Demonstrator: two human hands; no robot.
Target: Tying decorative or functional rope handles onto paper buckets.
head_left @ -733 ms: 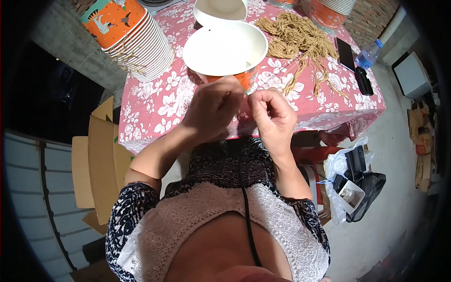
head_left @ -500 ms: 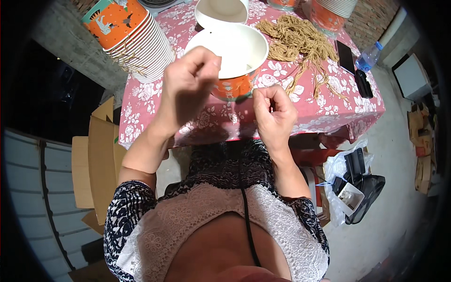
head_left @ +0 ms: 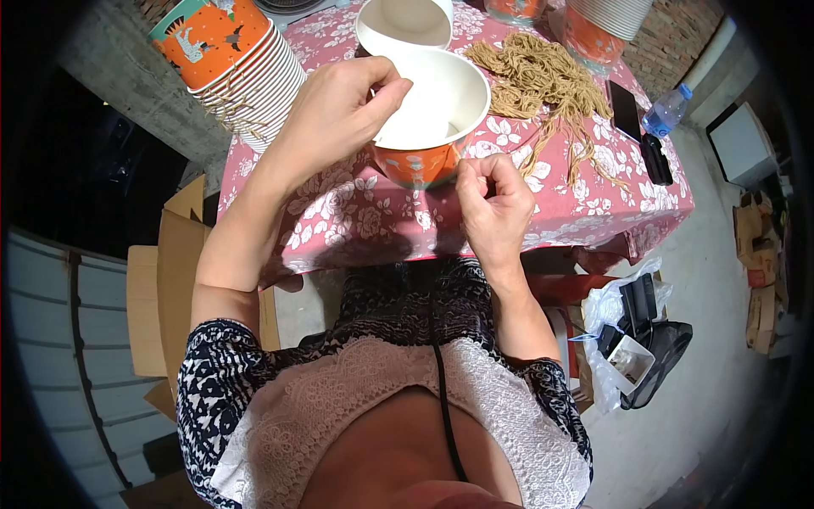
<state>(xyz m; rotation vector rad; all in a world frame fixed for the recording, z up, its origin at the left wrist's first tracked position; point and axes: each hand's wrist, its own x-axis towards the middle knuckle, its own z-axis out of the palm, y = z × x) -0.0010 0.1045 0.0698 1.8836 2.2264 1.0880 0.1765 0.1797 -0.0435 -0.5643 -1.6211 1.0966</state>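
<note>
A paper bucket [head_left: 420,165], white inside with an orange printed outside, stands near the table's front edge. My left hand [head_left: 343,110] is closed in a pinch over its left rim; whatever those fingers hold is too small to make out. Low at the bucket's right side, my right hand [head_left: 496,199] is also closed, thumb against curled fingers. A thin tan cord [head_left: 459,154] shows between the bucket's side and these fingertips. Behind it a second white bucket [head_left: 407,25] lies tipped, its mouth toward me.
At the left leans a tall stack of buckets [head_left: 242,76] with tan cords on their sides. A heap of tan cord [head_left: 543,76] lies right of the bucket. Farther right are a phone [head_left: 624,110], a water bottle [head_left: 667,110] and a black object [head_left: 655,157]. More stacked buckets [head_left: 598,30] stand behind.
My left hand has moved up and turned, with its forearm swung left, and now reaches over the bucket's rim. The bucket has shifted slightly. My right hand has hardly moved.
</note>
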